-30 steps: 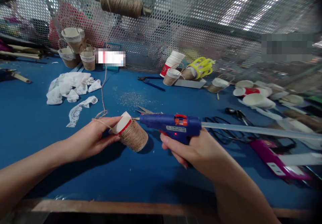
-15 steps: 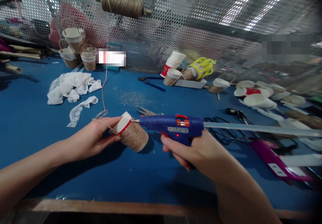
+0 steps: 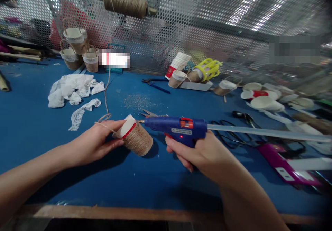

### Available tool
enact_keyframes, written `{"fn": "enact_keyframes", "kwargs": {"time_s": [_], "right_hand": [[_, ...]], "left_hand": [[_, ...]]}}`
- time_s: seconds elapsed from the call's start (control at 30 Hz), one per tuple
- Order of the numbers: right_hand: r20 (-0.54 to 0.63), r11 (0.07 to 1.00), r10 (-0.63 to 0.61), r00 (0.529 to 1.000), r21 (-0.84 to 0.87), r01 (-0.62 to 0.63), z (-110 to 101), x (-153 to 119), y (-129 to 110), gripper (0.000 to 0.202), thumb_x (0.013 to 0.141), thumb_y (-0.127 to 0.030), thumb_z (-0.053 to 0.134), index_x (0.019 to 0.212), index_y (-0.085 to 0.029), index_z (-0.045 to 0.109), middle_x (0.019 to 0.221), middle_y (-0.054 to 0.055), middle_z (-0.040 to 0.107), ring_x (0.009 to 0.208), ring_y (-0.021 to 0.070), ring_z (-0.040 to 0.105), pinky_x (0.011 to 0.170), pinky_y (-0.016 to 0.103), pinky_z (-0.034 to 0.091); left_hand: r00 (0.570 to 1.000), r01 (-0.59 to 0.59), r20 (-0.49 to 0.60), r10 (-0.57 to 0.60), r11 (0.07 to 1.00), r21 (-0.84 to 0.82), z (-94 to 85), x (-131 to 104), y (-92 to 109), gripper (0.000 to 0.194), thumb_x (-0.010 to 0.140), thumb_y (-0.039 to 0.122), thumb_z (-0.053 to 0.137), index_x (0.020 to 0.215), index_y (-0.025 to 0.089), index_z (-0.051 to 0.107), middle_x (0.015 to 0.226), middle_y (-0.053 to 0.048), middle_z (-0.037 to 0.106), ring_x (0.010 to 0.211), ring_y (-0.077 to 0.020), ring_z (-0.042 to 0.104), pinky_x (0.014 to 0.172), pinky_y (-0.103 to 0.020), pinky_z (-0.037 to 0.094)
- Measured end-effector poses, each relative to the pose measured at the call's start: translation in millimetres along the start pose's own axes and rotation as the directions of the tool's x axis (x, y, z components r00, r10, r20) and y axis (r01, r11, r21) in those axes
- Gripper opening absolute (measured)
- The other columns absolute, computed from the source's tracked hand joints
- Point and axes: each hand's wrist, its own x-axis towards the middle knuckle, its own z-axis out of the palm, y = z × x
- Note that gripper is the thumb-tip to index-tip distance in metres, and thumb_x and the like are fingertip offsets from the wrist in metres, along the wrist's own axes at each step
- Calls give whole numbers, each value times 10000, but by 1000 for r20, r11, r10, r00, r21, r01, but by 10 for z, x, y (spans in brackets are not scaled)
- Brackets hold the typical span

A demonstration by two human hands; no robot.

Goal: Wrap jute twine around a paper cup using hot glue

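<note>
L hand (image 3: 100, 140) pinches the cup (image 3: 139, 140) near its rim, tilted over the table (image 3: 111, 189); R hand (image 3: 198, 153), right of cup, grips the gun (image 3: 175, 126), nozzle by cup's edge. Poss. burn to L hand if nozzle slips; wraps cd loosen if twine (image 3: 105, 94), left of cup, gets tugged.

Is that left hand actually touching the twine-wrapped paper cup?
Touching. The head view shows the left hand with its thumb and fingers against the white, open end of the twine-wrapped paper cup.
</note>
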Motion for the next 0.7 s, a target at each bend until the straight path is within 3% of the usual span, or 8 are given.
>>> {"fn": "enact_keyframes", "kwargs": {"time_s": [0.23, 0.7], "right_hand": [[-43, 997, 25, 999, -71, -28, 31, -39, -11, 197, 721, -360, 560, 622, -192, 536, 348, -69, 436, 312, 76, 411, 347, 202, 391], [28, 1000, 3, 1000, -29, -2, 6, -18, -29, 204, 729, -354, 547, 601, -198, 512, 351, -67, 426, 303, 74, 393, 353, 216, 386]], "left_hand": [[1000, 6, 2, -5, 1000, -19, 12, -11, -29, 311, 857, 245, 456, 1162, 206, 503, 1056, -67, 626, 966, -207, 575, 824, -328, 442], [1000, 1, 2, -1, 1000, -21, 3, -2, -12, 305, 843, 212, 460, 1143, 188, 509, 1035, -84, 634, 915, -214, 585, 793, -344, 443]]}}
